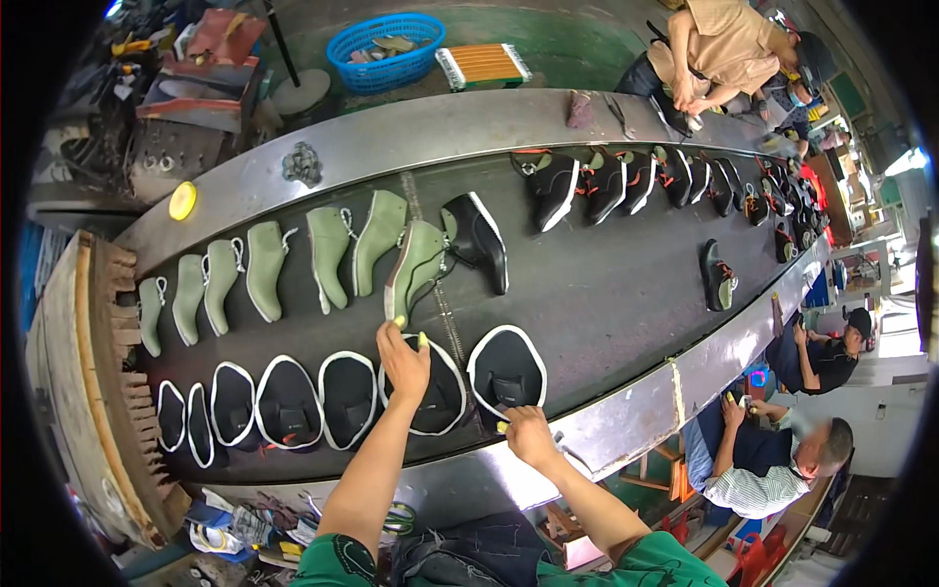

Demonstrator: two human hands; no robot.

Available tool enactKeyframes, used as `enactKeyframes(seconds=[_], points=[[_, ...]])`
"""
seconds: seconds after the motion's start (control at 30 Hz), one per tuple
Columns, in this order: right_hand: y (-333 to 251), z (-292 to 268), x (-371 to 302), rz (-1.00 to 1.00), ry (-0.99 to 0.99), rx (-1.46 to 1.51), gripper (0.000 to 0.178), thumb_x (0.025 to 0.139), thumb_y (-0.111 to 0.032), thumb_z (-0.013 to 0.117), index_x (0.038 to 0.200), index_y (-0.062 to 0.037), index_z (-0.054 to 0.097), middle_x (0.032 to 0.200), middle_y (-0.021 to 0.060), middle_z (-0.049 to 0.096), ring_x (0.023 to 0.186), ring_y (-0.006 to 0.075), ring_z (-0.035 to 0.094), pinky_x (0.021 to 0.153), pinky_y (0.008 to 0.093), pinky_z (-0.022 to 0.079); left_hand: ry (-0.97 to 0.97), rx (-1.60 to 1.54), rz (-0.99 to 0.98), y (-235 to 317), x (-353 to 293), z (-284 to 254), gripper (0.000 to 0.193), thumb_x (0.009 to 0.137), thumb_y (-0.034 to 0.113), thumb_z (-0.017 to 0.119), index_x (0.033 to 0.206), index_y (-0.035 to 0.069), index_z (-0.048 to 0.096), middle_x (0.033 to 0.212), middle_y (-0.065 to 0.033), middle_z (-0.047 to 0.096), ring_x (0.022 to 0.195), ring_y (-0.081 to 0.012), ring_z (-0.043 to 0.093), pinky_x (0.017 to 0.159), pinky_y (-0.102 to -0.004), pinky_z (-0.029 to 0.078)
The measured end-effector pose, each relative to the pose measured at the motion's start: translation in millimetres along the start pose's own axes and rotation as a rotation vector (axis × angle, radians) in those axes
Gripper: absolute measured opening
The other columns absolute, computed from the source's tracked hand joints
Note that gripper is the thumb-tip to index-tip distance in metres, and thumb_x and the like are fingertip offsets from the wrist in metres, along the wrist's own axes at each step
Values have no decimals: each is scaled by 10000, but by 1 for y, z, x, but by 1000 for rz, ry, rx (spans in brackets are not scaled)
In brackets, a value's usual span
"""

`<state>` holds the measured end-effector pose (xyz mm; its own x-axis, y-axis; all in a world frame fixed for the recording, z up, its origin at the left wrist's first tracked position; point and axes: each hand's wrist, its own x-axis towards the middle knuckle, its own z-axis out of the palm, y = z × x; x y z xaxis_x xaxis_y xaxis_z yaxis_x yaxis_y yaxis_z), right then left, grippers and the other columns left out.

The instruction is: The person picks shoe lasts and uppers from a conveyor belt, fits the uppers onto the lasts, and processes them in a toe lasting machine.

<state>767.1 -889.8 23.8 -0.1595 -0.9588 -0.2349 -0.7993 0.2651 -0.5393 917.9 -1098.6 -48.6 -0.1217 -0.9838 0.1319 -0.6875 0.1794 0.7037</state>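
Note:
My left hand [405, 368], with yellow covers on its fingertips, reaches over the belt, thumb and forefinger apart. Its forefinger touches the toe of a green shoe last [416, 262]. Beneath that hand lies a black shoe upper [442, 396] with a white rim, partly covered. My right hand [531, 436] is closed at the near edge of another white-rimmed black shoe upper [507, 364], its fingers curled there. A black shoe [475, 240] lies on its side just right of the green last.
More green lasts [264, 272] and white-rimmed uppers [289, 401] line the dark conveyor belt [606, 293] at left. Black shoes [556, 191] with orange laces run along its far side. Metal ledges border it. Co-workers [724, 44] sit at far right and right. A blue basket [384, 54] stands beyond.

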Motion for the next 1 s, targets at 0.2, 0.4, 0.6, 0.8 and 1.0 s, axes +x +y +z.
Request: enactKeyframes(seconds=[0.2, 0.4, 0.6, 0.8, 1.0], points=[[-50, -14, 1, -77, 265, 95, 275, 707, 52, 562, 978, 26, 602, 872, 173, 597, 858, 351, 547, 793, 437, 420, -197, 90, -121, -58, 51, 12, 779, 705, 61, 745, 1362, -53, 342, 1379, -275, 399, 1274, -411, 407, 1064, -419, 350], [-100, -39, 13, -210, 377, 252, 219, 740, 63, 583, 955, 24, 595, 811, 168, 558, 749, 331, 536, 684, 399, 418, -203, -795, -697, -81, 70, -43, 383, 834, 65, 603, 1196, -55, 569, 1049, -101, 650, 930, -158, 591, 814, -294, 460], [-149, -88, 30, -56, 143, 826, 115, 861, -57, 580, 963, -5, 593, 845, 75, 620, 816, 169, 573, 738, 286, 451, -397, -922, -573, -78, -4, -163, 393, 835, 42, 638, 1215, -45, 585, 1104, -90, 650, 994, -148, 600, 889, -270, 454], [-166, -56, 62, 461, -51, 1382, 252, 950, -189, 461, 1011, 18, 591, 910, 100, 639, 781, 191, 624, 723, 339, 534, -639, -786, -330, -47, -70, -298, 359, 762, 55, 739, 1092, -56, 654, 1009, -66, 682, 906, -115, 595, 835, -269, 480], [-201, 17, 6, 627, -235, 1561, 239, 922, -164, 502, 1026, 25, 606, 957, 158, 668, 841, 264, 668, 764, 396, 561, -56, -1191, -662, -61, -159, -376, 231, 919, 180, 604, 1086, 25, 642, 965, -39, 663, 836, -135, 632, 737, -294, 524]])
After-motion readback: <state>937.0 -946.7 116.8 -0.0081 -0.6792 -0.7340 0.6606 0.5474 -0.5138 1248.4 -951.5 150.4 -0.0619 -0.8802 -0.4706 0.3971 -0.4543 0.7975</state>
